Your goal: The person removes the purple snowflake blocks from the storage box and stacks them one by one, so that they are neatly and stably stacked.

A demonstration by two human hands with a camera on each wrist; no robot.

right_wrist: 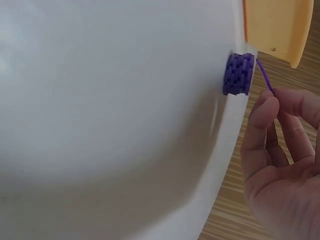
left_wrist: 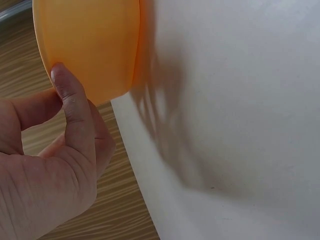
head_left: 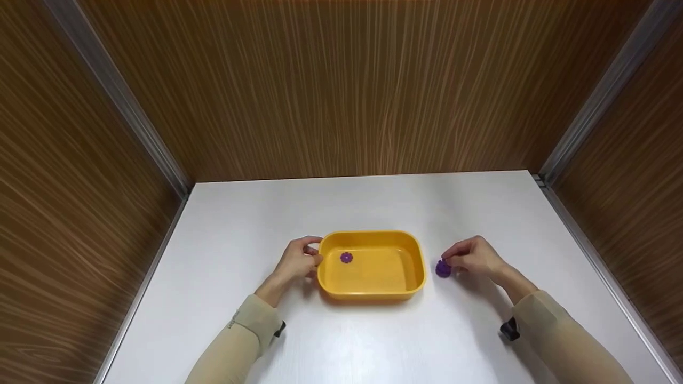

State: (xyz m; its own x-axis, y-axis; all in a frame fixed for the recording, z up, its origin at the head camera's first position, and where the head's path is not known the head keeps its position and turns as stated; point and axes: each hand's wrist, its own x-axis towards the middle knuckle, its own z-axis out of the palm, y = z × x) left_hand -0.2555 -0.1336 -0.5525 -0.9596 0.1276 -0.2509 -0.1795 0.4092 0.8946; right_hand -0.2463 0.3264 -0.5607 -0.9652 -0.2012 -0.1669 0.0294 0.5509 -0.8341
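Observation:
A yellow tray (head_left: 373, 294) with rounded corners stands on the white table, one purple flower-shaped disc (head_left: 347, 257) lying inside near its left end. My left hand (head_left: 296, 260) holds the tray's left rim; the left wrist view shows the fingertips at the edge of the orange-looking wall (left_wrist: 92, 45). To the right of the tray sits a short stack of purple flower-shaped discs (right_wrist: 238, 74). Just above it, my right hand (head_left: 474, 257) pinches one thin purple disc (right_wrist: 264, 76) between thumb and index finger, seen edge-on and tilted in the right wrist view.
The white table (head_left: 368, 346) is bounded by a wood-grain panel (head_left: 341, 90) at the back. More wood-grain panels rise at the left (head_left: 69, 213) and right, with metal rails along the corners. Both forearms wear beige sleeves (head_left: 235, 341).

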